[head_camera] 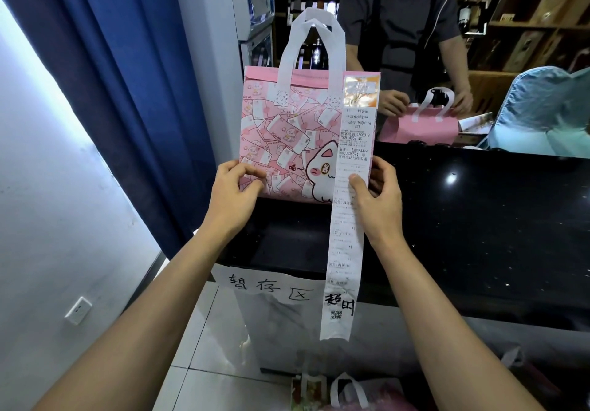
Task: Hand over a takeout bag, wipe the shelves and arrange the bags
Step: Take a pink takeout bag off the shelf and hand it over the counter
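A pink takeout bag (287, 136) with a cat print and white handles stands upright at the left end of the black counter (479, 219). My left hand (234, 188) grips its lower left corner. My right hand (375, 193) grips its lower right edge, the thumb pressing on a long white receipt (343, 251) that hangs from the bag's top down past the counter's front. Behind the counter a person in a dark shirt (402, 17) holds a second pink bag (421, 126) with both hands.
A blue curtain (105, 69) hangs at the left beside a white wall with a socket (78, 310). A handwritten paper sign (274, 289) is taped under the counter. More bags (344, 391) lie on the floor below. Wooden shelves (536, 27) stand at the back right.
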Demonstrator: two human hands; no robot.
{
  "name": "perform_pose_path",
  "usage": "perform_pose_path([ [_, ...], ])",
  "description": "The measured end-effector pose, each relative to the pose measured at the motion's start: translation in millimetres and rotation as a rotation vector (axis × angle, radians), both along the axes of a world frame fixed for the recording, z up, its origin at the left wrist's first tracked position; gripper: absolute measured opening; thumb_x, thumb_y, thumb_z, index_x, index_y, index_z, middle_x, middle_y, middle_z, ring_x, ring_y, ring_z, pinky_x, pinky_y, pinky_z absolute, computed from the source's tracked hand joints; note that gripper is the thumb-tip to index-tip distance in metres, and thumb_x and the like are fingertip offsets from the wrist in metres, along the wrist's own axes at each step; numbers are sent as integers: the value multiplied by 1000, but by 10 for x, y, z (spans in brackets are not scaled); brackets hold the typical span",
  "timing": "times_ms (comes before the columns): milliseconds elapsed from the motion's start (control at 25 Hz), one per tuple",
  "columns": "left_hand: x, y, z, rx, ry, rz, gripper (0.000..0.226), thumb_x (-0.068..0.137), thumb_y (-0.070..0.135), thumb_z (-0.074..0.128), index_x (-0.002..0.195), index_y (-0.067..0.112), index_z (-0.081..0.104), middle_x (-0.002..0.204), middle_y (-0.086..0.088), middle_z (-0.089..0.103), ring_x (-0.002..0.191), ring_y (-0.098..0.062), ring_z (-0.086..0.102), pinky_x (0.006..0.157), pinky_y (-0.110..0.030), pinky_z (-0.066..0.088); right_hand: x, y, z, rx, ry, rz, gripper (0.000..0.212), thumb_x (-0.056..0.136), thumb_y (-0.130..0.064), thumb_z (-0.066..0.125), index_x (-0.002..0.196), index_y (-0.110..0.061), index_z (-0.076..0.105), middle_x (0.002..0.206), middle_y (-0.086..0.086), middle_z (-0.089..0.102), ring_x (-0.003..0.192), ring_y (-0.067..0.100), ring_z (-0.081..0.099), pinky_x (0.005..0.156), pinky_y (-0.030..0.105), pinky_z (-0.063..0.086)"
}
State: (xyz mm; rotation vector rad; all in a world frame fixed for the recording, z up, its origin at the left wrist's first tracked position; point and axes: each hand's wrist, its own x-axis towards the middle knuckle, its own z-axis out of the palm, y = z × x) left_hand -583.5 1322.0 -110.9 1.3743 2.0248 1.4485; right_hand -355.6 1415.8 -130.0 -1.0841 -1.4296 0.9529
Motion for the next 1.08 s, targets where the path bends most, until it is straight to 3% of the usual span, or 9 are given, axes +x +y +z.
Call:
perform_pose_path([
  [320, 117, -196, -6, 41, 155, 123, 15, 90, 21, 62, 102, 27, 67, 140, 4, 41, 132, -13, 39, 108, -26, 28, 159, -244, 44, 168, -244, -108, 56, 94, -36, 62, 146, -27, 43, 140, -2, 49, 128, 11, 49, 105, 36, 44],
  [480, 295, -461, 46, 19, 288, 129, 16, 90, 24, 60, 106, 25, 65, 135, 4, 46, 123, -16, 46, 101, -29, 35, 265, -535, 98, 333, -375, -118, 48, 94, -30, 61, 140, -19, 51, 135, 0, 55, 121, 16, 51, 105, 37, 41],
  [560, 384, -626, 77, 5, 332, 131, 17, 89, 23, 58, 104, 25, 65, 124, 7, 53, 115, -18, 52, 97, -34, 43, 292, -694, 114, 356, -400, -75, 43, 95, -25, 61, 137, -20, 55, 131, -3, 58, 115, 13, 52, 102, 37, 44],
  [680, 514, -938, 97, -35, 377, 145, 16, 88, 25, 57, 102, 27, 65, 115, 10, 57, 106, -17, 55, 88, -32, 44, 275, -948, 96, 331, -429, 55, 34, 95, -24, 59, 128, -24, 61, 126, -6, 61, 112, 14, 53, 101, 43, 47],
  [840, 649, -1409, 95, -86, 391, 145, 18, 91, 26, 57, 107, 27, 65, 116, 10, 57, 103, -15, 52, 88, -28, 43, 168, -1315, 61, 312, -472, 200, 29, 94, -27, 60, 122, -29, 63, 122, -12, 63, 112, 8, 53, 102, 40, 45],
  [1000, 764, -1906, 124, -167, 355, 169, 34, 94, 28, 56, 128, 25, 59, 121, 5, 62, 102, -17, 57, 93, -39, 50, 43, -1691, 53, 278, -485, 308, 32, 95, -27, 61, 127, -30, 61, 123, -13, 61, 115, 9, 54, 104, 40, 45],
  [1080, 812, -2177, 117, -204, 352, 193, 35, 94, 29, 55, 129, 26, 58, 119, 5, 62, 102, -18, 56, 93, -41, 50, -25, -1901, 61, 261, -485, 367, 35, 95, -25, 61, 130, -30, 61, 126, -11, 60, 118, 11, 56, 104, 41, 46],
])
